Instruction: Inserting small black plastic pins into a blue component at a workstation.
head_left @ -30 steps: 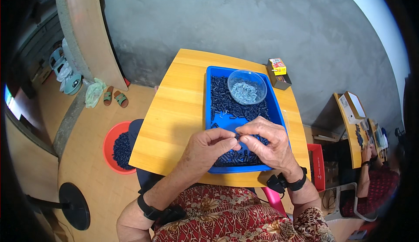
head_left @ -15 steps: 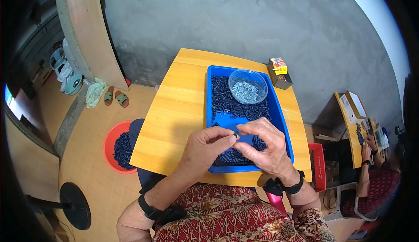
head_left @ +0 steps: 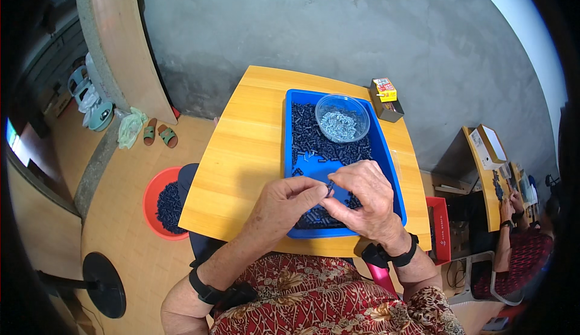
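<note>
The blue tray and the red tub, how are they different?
The blue tray is rectangular, but the red tub is round.
The blue tray sits on the table, while the red tub stands lower down, to the table's left.
The blue tray also has a clear bowl of shiny pieces in it; no bowl shows in the red tub.
Both hold lots of small dark pieces.
</note>
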### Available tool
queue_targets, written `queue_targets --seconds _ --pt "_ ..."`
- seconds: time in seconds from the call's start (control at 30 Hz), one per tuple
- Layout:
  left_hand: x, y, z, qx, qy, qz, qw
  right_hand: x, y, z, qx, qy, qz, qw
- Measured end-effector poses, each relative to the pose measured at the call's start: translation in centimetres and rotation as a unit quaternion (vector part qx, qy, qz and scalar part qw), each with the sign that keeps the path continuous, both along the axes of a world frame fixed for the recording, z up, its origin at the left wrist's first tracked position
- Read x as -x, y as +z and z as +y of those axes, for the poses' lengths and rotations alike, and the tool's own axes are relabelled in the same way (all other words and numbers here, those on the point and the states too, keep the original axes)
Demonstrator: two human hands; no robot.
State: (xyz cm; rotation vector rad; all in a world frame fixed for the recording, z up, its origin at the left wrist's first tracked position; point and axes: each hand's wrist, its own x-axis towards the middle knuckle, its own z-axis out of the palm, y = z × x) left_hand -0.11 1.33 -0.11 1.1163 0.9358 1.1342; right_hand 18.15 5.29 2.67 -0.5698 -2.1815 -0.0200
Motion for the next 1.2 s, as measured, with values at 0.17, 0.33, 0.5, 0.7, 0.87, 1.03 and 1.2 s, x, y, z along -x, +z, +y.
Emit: queue_targets --seconds 0.17,0.33,0.5,0.7,0.87,1.03,1.2 --pt "0.22 0.19 0.1 0.007 -0.01 0.008 1.0 -0.01 0.16 0.17 0.002 0.003 -0.016 1.0" --pt "0.07 0.52 -0.29 0.004 0.008 0.039 0.999 -0.05 0.83 -0.06 -0.016 -0.001 -0.044 0.999" --pt "-0.43 0.55 -0.51 -0.001 0.022 0.004 1.0 -0.35 0.44 -0.16 -0.013 -0.009 -0.026 1.0" --pt "-0.38 0.36 -0.22 0.006 0.036 -0.076 0.996 -0.17 0.79 -0.26 0.014 0.01 -0.009 1.0" --pt "-0.43 0.58 -0.14 0.019 0.02 -0.066 0.997 -0.14 0.69 -0.17 0.01 0.029 -0.012 0.999" --pt "-0.4 0.48 -0.23 0.021 0.023 -0.078 0.996 0.16 0.22 -0.34 0.044 0.031 0.007 0.999" --pt "-0.3 0.01 -0.08 0.029 0.018 -0.077 0.996 -0.09 0.25 -0.3 0.044 0.02 0.0 0.999"
